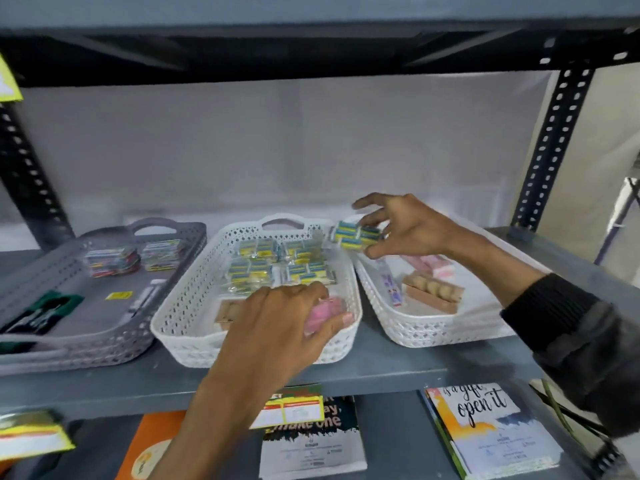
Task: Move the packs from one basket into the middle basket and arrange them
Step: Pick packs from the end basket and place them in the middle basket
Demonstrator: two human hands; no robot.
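Three baskets stand side by side on a grey shelf. The middle white basket (180,306) holds several blue-and-yellow packs (282,263) in rows at its back, plus a brown box and a pink pack (323,311) at its front. My left hand (287,320) rests over that front part, fingers curled on the pink pack. My right hand (398,228) hovers over the gap between the middle and right baskets, pinching a blue-and-yellow pack (355,233). The right white basket (440,329) holds a brown box, pink packs and a small tube.
A grey basket (104,344) on the left holds colourful packs, a green-black item and a yellow tag. Black slotted posts (550,140) frame the shelf, with a dark shelf close overhead. Booklets (485,427) and price tags lie on the lower shelf.
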